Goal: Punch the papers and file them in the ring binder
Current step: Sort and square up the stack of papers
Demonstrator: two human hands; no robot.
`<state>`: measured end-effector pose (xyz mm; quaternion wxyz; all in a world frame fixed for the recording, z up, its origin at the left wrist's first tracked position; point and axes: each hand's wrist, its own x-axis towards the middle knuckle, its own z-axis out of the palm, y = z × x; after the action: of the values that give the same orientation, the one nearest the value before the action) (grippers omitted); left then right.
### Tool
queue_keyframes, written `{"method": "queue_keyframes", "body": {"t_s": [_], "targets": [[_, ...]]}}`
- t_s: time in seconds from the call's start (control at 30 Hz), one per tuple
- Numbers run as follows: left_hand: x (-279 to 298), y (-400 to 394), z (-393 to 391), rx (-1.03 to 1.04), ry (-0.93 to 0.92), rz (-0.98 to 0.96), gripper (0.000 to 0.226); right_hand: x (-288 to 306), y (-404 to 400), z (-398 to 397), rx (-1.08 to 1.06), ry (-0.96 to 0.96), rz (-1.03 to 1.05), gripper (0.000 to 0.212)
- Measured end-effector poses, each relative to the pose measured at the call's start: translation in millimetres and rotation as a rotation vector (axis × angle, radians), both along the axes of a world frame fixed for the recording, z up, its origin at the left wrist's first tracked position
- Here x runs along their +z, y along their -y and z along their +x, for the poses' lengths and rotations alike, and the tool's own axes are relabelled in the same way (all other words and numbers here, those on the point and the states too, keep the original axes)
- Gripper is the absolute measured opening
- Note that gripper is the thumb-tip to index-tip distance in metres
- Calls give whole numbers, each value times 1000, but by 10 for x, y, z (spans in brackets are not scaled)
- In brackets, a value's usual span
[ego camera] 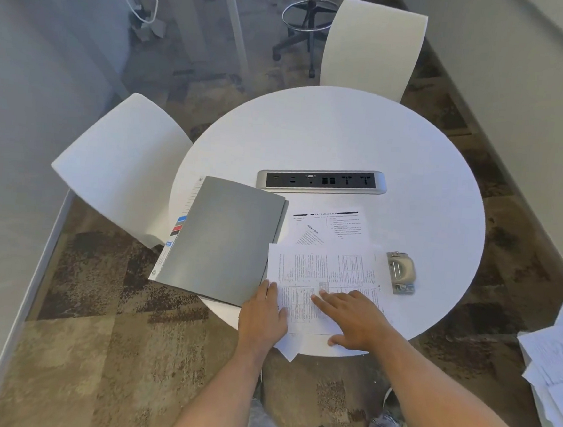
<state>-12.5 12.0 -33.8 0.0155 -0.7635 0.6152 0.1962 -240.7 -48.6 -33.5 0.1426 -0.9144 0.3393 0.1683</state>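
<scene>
A closed grey ring binder (pixel 225 239) lies on the left part of the round white table (pixel 345 134), with coloured tabs sticking out of its left side. Printed papers (pixel 323 266) are spread loosely beside it, near the table's front edge. A grey hole punch (pixel 400 272) sits just right of the papers. My left hand (pixel 263 312) rests on the left edge of the top sheet, fingers together. My right hand (pixel 353 315) lies flat on the same sheet, fingers spread and pointing left.
A silver socket strip (pixel 321 180) is set into the table's middle. Two white chairs (pixel 123 165) (pixel 373 49) stand at the left and the far side. A heap of loose sheets (pixel 553 359) lies at the right on the floor side.
</scene>
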Motion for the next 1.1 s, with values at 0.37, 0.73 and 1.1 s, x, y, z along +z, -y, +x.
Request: {"method": "queue_keyframes", "body": {"t_s": [0.37, 0.73, 1.1], "targets": [[-41, 143, -55, 15, 52, -73, 42, -65, -9, -49, 203, 52, -179, 73], [29, 470, -14, 142, -28, -52, 29, -78, 10, -33, 89, 212, -247, 86], [89, 630, 3, 311, -297, -43, 47, 281, 445, -172, -614, 535, -296, 53]]}}
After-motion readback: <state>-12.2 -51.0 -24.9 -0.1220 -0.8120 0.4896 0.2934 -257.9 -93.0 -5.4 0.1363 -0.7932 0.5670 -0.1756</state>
